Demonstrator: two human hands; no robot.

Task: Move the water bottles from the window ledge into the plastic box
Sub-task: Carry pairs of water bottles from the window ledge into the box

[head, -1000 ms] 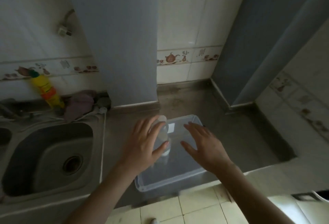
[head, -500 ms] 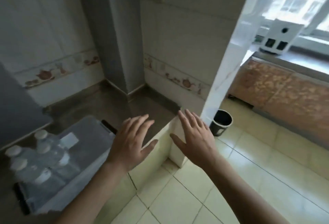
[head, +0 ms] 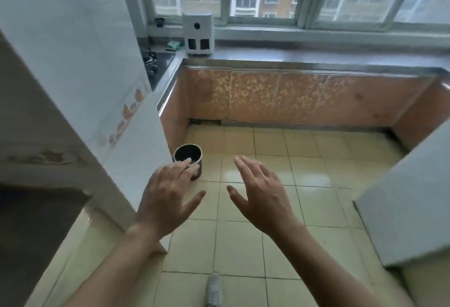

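Note:
My left hand (head: 168, 194) and my right hand (head: 261, 192) hover side by side over the tiled floor, fingers spread, holding nothing. The grey window ledge (head: 316, 57) runs along the far wall below the windows. No water bottle shows on the ledge in this view. The plastic box is out of view.
A white boxy device (head: 197, 35) stands on the ledge's left end. A dark round bin (head: 188, 161) sits on the floor beside a white tiled wall corner (head: 117, 136). A hob (head: 155, 63) lies at the left. A pale cabinet edge (head: 409, 209) juts in at the right.
The view has swung right from the box with its bottles to the window and ledge. My left hand let go of a bottle in the box; both hands stay open.

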